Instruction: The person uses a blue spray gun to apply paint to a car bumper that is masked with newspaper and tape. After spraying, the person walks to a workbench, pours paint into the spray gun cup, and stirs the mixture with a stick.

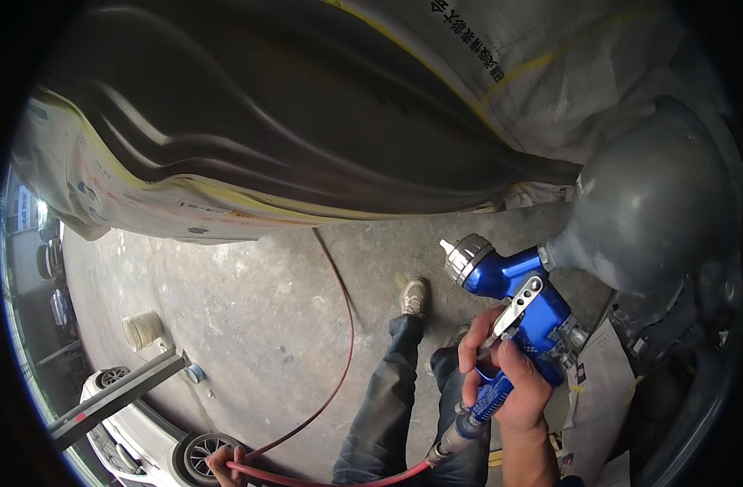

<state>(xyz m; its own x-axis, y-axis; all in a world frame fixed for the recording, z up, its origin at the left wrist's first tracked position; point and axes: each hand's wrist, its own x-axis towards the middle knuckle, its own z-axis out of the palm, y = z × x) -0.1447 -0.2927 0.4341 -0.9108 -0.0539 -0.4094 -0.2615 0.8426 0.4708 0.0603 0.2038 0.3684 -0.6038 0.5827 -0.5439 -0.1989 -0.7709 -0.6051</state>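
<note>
My right hand (524, 394) is closed round the handle of a blue spray gun (542, 316), with fingers at its silver trigger. The gun is tilted, and its silver nozzle (467, 258) points to the upper left. A large rounded grey paint cup (651, 203) joins the gun at its neck. From the foot of the handle a red air hose (347, 357) runs left and loops over the floor. My left hand (224, 466), low on the left, is closed on this hose. Beyond the nozzle, apart from it, stretches a dark grey, curved car body panel (307, 105).
Masking sheet (526, 49) with yellow tape borders the panel above, and more masking sheet (201, 219) hangs along its lower edge. A whitish bucket (143, 331), a metal post (116, 398) and a white car (136, 430) stand left. My shoe (414, 297) rests on the concrete floor.
</note>
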